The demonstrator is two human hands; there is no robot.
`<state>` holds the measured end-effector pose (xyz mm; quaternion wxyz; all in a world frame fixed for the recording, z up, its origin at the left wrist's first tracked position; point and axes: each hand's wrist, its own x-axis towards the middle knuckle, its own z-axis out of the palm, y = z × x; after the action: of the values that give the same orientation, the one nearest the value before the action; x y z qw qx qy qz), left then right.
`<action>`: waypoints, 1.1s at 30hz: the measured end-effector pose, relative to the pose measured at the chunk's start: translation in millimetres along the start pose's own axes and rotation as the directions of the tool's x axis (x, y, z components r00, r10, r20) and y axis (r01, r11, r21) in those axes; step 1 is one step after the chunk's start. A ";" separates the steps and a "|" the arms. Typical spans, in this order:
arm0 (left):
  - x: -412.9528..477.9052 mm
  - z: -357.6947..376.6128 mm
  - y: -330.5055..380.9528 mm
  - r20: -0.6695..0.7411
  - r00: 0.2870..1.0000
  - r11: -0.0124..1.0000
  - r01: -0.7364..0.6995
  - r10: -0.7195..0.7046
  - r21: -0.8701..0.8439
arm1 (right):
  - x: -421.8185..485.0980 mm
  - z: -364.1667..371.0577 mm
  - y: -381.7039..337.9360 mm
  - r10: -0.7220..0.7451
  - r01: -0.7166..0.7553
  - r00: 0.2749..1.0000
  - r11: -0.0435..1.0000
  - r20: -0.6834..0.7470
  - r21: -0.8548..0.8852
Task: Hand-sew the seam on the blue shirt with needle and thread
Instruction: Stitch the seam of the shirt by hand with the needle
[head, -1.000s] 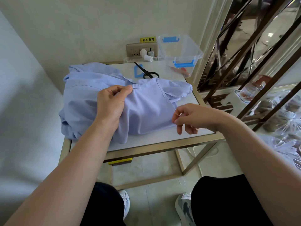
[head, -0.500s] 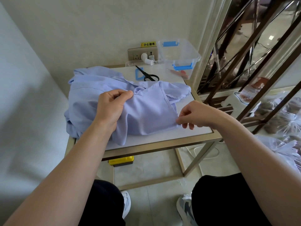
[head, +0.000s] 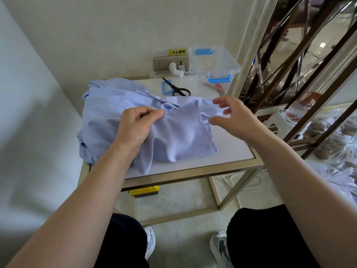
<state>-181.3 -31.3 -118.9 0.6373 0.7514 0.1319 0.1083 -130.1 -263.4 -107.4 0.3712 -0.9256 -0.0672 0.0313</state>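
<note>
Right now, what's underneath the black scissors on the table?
The scissors lie across a blue frame-shaped piece on the white table top. What the blades cover is hidden.

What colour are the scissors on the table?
Black. The head view shows the scissors best, lying behind the blue shirt.

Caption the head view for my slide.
Left hand pinches the blue shirt on the table; right hand hovers open.
</note>
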 end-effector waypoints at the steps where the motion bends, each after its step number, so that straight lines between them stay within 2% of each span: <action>1: -0.6 -0.2 0.5 0.012 1.000 1.000 -0.002 0.002 -0.002 | -0.8 1.9 -3.3 -0.036 0.035 0.997 0.999 -0.063 -0.009; 4: -2.4 -1.1 2.2 0.072 0.997 1.000 -0.008 0.007 0.014 | -5.8 8.5 -16.3 -0.247 0.260 0.957 0.963 -0.150 0.070; 6: -3.7 -1.0 2.5 0.113 0.993 0.999 -0.030 0.027 0.023 | -10.2 15.9 -25.9 -0.386 0.401 0.910 0.912 -0.149 0.086; 8: -4.9 -1.2 2.0 0.142 0.989 0.997 -0.060 0.052 0.047 | -11.9 25.3 -31.8 -0.460 0.468 0.882 0.882 -0.107 0.065; 13: -9.8 -3.0 3.8 0.214 0.975 0.997 -0.065 0.054 0.046 | -8.3 37.7 -32.9 -0.480 0.481 0.877 0.877 -0.023 0.005; 18: -13.4 -6.5 9.8 0.300 0.954 1.000 0.004 0.000 -0.012 | -5.8 31.9 -36.1 -0.461 0.463 0.886 0.886 -0.053 0.028; 25: -14.4 -5.4 8.7 0.302 0.953 0.995 0.045 -0.017 -0.088 | -4.8 30.1 -38.0 -0.497 0.503 0.864 0.857 -0.083 0.108; 30: -14.3 -1.4 8.5 0.311 0.949 0.994 0.070 -0.042 -0.080 | -8.2 33.2 -39.8 -0.586 0.594 0.804 0.792 -0.101 0.139; 33: -14.5 -0.7 9.3 0.278 0.960 0.995 0.062 -0.038 -0.079 | -7.9 32.9 -38.8 -0.574 0.588 0.809 0.792 -0.127 0.166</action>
<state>-194.6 -36.9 -109.5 0.6840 0.7273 0.0560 -0.0083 -145.4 -214.3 -104.2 0.4547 -0.8192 -0.3318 -0.1101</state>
